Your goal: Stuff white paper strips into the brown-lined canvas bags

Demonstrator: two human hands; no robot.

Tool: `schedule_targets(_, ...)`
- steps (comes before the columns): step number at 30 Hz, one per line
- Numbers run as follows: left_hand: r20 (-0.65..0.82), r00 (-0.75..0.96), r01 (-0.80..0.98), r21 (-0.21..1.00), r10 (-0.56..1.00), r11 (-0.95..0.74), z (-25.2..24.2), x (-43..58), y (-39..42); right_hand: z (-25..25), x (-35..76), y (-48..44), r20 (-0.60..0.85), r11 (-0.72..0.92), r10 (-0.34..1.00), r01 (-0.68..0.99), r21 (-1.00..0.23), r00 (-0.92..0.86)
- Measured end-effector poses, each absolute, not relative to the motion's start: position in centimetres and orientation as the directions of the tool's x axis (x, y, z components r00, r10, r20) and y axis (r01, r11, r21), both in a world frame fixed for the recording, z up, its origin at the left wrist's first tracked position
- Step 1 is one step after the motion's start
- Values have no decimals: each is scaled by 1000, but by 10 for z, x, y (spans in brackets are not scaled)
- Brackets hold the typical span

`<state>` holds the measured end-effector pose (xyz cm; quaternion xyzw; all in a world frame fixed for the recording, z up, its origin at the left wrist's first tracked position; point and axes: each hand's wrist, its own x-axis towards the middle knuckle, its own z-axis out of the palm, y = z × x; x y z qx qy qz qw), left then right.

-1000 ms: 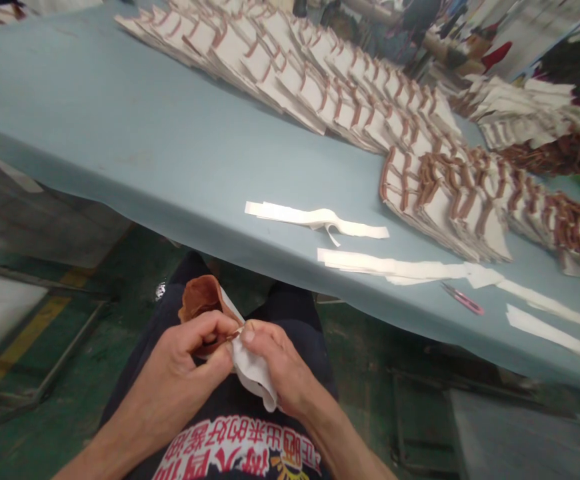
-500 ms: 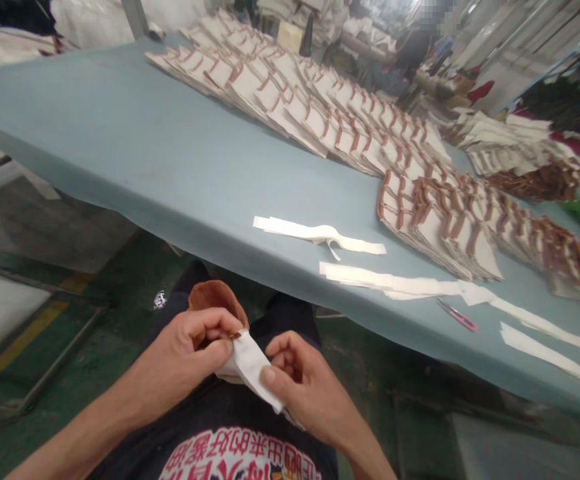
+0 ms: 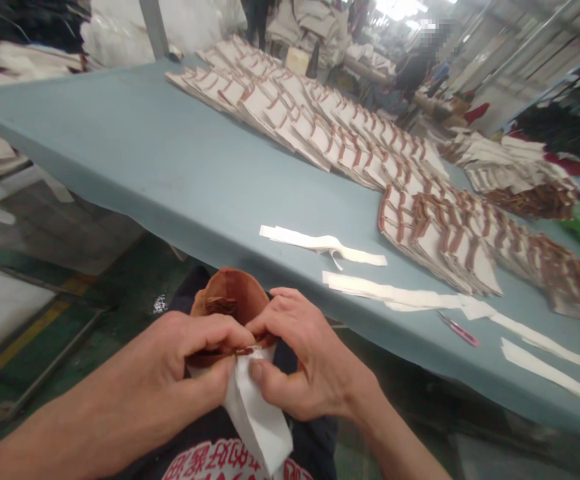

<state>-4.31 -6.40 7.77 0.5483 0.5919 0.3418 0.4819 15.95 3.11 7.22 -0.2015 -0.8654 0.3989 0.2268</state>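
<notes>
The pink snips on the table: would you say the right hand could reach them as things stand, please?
Probably yes, if it lets go: the right hand pinches the brown-and-white piece, but the pink snips lie uncovered on the table to that side, with nothing visible between.
</notes>
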Motion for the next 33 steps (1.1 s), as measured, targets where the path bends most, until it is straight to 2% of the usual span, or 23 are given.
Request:
schedule_targets(3, -140, 145, 391, 918, 980, 73, 81, -42, -65, 74, 159, 29, 141, 605, 536, 263, -752, -832)
schedule_targets(8, 6, 65, 480, 876, 998, -36, 81, -37, -63, 78, 160, 24, -23, 430, 562, 315, -846, -827)
schedule_targets(14, 98, 80, 527, 840, 992, -126, 74, -37, -64, 67, 156, 22, -93, 250, 596, 295, -922, -798)
schedule_targets(18, 270, 165, 636, 706, 949, -312, 53, -40, -70, 54, 151, 13, -155, 89, 674, 287, -954, -723)
schedule_targets(22, 428, 316, 619, 584, 847, -526, 29, -44, -73, 40, 150, 3, -270, -153, 698, 231, -961, -663)
schedule_targets(25, 446, 355, 578, 586, 822, -568, 20, -46, -73, 35, 151, 1, -355, -352, 631, 154, -923, -689)
schedule_targets(27, 452, 355, 575, 585, 818, -572, 19, -46, -72, 35, 151, 3, -364, -408, 602, 118, -905, -711)
schedule_targets(30, 454, 332, 584, 589, 827, -558, 23, -43, -71, 40, 151, 7, -367, -400, 600, 131, -907, -711)
schedule_targets(33, 367, 258, 576, 684, 894, -447, 34, -43, -72, 49, 154, 8, -383, -349, 601, 201, -915, -702)
